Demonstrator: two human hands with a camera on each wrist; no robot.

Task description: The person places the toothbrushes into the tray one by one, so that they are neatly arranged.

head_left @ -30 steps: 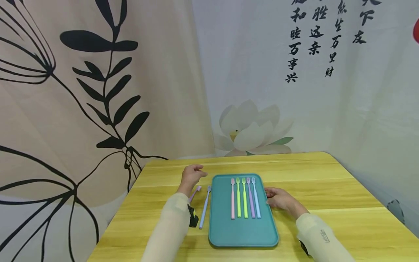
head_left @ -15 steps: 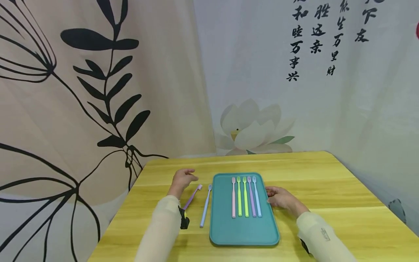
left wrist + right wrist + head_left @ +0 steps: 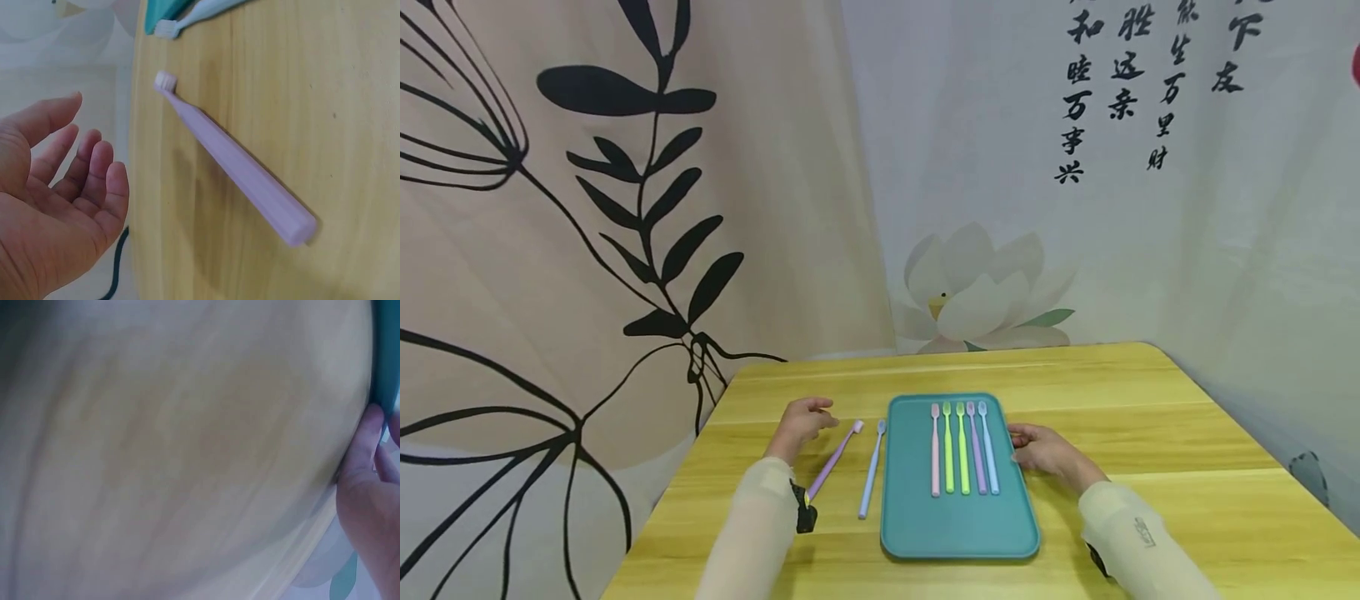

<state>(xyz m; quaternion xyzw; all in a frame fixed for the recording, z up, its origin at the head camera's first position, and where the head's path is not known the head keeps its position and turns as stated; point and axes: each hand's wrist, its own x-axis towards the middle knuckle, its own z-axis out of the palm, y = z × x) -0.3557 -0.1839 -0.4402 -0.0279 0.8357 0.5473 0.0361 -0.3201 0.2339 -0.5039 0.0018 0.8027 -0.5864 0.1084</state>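
In the head view a teal tray point(image 3: 958, 529) holds a row of several toothbrushes: one pink point(image 3: 936, 454), yellow-green ones point(image 3: 962, 454), one purple point(image 3: 977, 454) and one blue point(image 3: 990, 454). My right hand point(image 3: 1047, 454) grips the tray's right rim, thumb and fingertips at the edge. Left of the tray, a blue toothbrush point(image 3: 872, 475) and a purple toothbrush point(image 3: 837, 460) lie on the table. My left hand point(image 3: 62, 194) hovers near the purple toothbrush's head with its fingers loosely bent and holds nothing; the brush lies slanted, bristles toward the tray.
The wooden table point(image 3: 1150, 417) reaches back to a printed curtain point(image 3: 790, 208) with leaves, a lotus and dark characters. The loose blue toothbrush lies close beside the tray's left rim. A dark wrist strap point(image 3: 805, 508) sits on the left sleeve.
My left hand has moved left, away from the tray, so more of the purple toothbrush shows. The right hand and the tray have stayed in place.
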